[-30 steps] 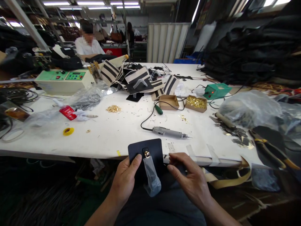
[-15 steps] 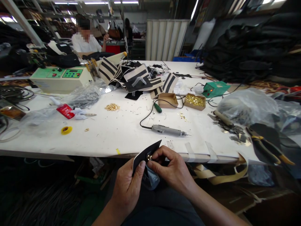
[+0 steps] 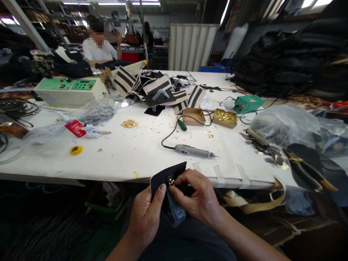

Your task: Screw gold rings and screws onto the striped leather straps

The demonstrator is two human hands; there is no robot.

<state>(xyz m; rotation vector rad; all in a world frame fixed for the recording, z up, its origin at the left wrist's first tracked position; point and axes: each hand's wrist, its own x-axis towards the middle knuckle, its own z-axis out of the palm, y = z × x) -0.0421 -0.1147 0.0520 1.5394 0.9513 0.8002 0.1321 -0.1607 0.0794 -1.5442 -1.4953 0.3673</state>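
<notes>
The black panel (image 3: 159, 178) sits between the hands, just off the table (image 3: 122, 163)'s near edge, clamped under the left hand (image 3: 146, 212)'s thumb. The right hand (image 3: 199, 195) pinches its gold fitting (image 3: 171, 182) between thumb and forefinger. The panel's top edge slants up rightward; its plastic-wrapped strap (image 3: 177, 214) hangs lengthwise toward the lap, veering slightly right.

Black panel (image 3: 162, 175) with a gold fitting (image 3: 171, 182), tilted in the left hand (image 3: 146, 208)
Thin, pale-edged, slightly bowed; the fitting stands on its face at the fingertips of the right hand (image 3: 198, 195), and a crumpled, translucent plastic sleeve (image 3: 178, 215) hangs below.
</notes>
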